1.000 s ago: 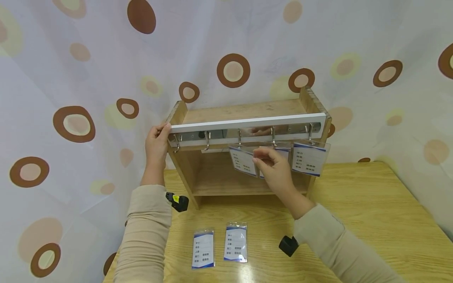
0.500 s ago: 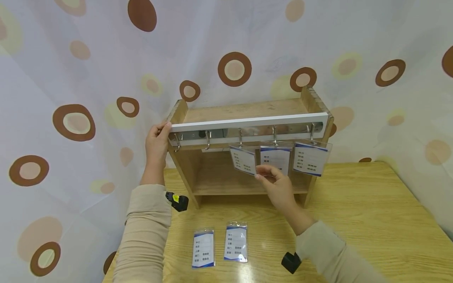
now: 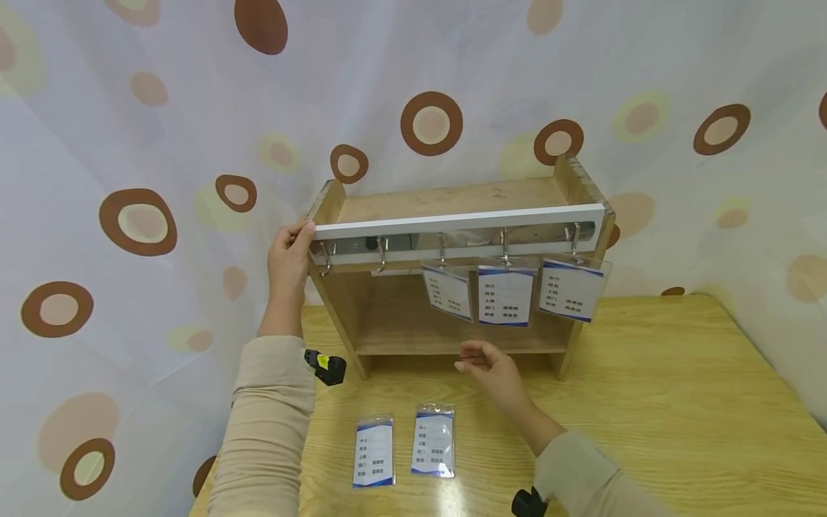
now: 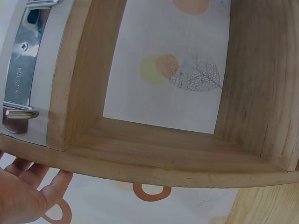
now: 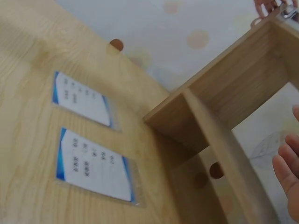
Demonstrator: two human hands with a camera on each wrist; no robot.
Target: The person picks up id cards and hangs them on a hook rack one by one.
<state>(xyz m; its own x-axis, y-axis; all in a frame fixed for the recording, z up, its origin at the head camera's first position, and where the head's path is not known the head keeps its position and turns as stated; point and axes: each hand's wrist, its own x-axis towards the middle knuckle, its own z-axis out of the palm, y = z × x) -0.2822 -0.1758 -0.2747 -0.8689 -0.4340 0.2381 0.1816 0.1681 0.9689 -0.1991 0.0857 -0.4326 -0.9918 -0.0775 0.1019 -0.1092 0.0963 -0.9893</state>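
At the upper left corner of a wooden shelf unit [image 3: 465, 345], my left hand [image 3: 288, 258] holds the frame's side near the end of a white hook rail [image 3: 459, 219]. In the left wrist view, the fingers [image 4: 56, 186] meet the side board's outer face. Three clear badge holders hang from hooks: the left badge [image 3: 449, 293] turned at an angle, the middle badge [image 3: 506, 296] facing forward, the right badge [image 3: 571, 289] slightly tilted. Below them my right hand [image 3: 494, 373] is in the air, fingers loosely bent and holding nothing. Two more badges [image 3: 373, 452] [image 3: 434, 441] lie flat on the table.
The wooden table [image 3: 678, 388] extends to the right of the shelf unit. Two bare hooks [image 3: 381, 255] are at the rail's left part. A spotted curtain [image 3: 491, 64] hangs behind. Black wrist cameras [image 3: 326, 368] sit at both cuffs.
My right hand has let go of the hanging left badge and moved down, away from the badges. The middle badge is now fully visible. My left hand stays at the shelf corner.
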